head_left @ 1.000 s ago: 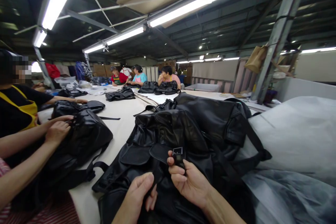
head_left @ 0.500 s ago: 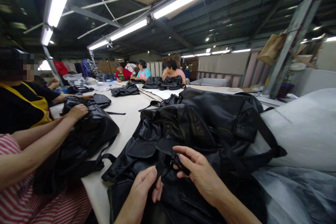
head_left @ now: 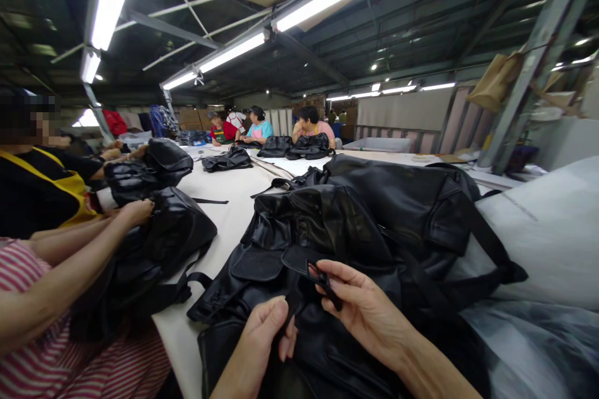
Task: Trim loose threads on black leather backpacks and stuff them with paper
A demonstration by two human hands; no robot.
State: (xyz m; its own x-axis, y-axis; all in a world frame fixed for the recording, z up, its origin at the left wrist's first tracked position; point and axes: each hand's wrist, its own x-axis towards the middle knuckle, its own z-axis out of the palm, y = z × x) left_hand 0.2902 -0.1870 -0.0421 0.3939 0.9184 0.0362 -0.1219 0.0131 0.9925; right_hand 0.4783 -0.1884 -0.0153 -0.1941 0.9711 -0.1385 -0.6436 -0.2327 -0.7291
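In front of me a black leather-like backpack (head_left: pixel 322 218) lies on the table. My left hand (head_left: pixel 267 327) is closed, pinching the end of a black strap (head_left: pixel 292 304) between thumb and fingers. Just to its right, my right hand (head_left: pixel 358 302) grips a black plastic buckle (head_left: pixel 322 280), whose open frame shows past the fingertips. Strap end and buckle are apart, with a small gap between them, above the bag's front flaps (head_left: pixel 258 264).
Another black bag (head_left: pixel 402 193) lies behind mine. White plastic wrapping (head_left: pixel 552 230) bulges on the right. At left, a co-worker's hands (head_left: pixel 138 211) work on a black bag (head_left: pixel 175 230). More people sit at the far end of the white table (head_left: pixel 229 190).
The buckle has turned in my right hand so that its frame opening shows. My left hand keeps its pinch on the strap. At left, a co-worker's bag has been lifted.
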